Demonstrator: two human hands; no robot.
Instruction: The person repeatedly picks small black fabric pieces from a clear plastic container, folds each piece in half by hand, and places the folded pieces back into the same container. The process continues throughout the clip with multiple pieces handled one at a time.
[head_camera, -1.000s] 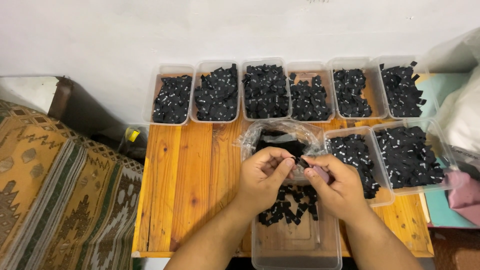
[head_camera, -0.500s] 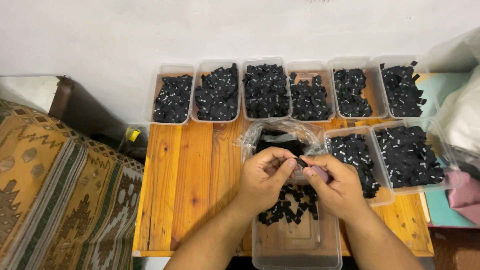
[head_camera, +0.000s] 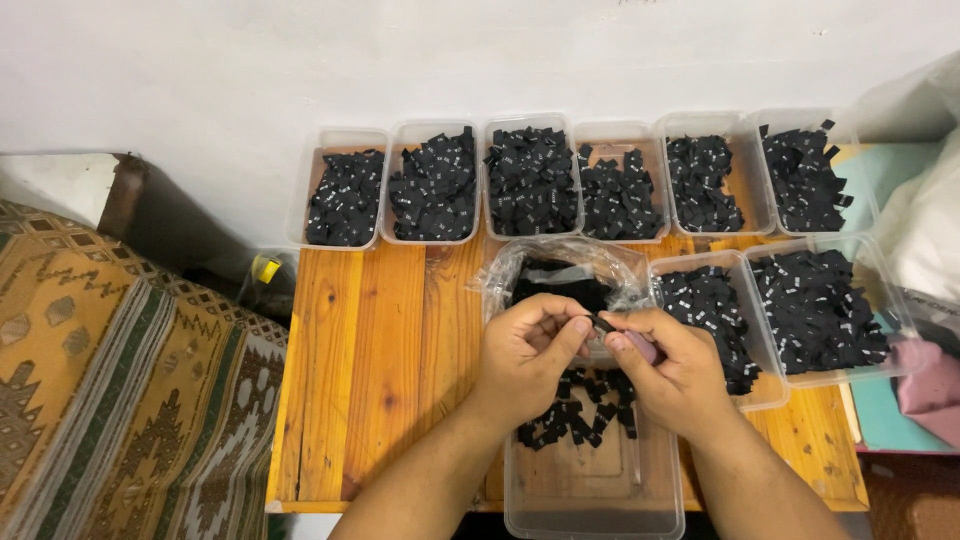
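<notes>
My left hand (head_camera: 528, 352) and my right hand (head_camera: 672, 362) meet over the wooden table (head_camera: 385, 380), both pinching one small black fabric label (head_camera: 603, 323) between the fingertips. My right hand also holds a pinkish object (head_camera: 640, 346) in its palm. Under the hands stands a clear plastic tub (head_camera: 592, 490) with a small pile of black labels (head_camera: 570, 415) in it. Just behind the hands lies an open clear plastic bag (head_camera: 560, 268) with more black labels inside.
Several clear tubs full of black labels (head_camera: 530, 180) stand in a row along the white wall. Two more full tubs (head_camera: 815, 310) sit at the right. A patterned rug (head_camera: 110, 400) lies to the left, pale fabric (head_camera: 930, 240) to the right.
Both hands stay at the same spot; the fingers have shifted slightly on the small label.
</notes>
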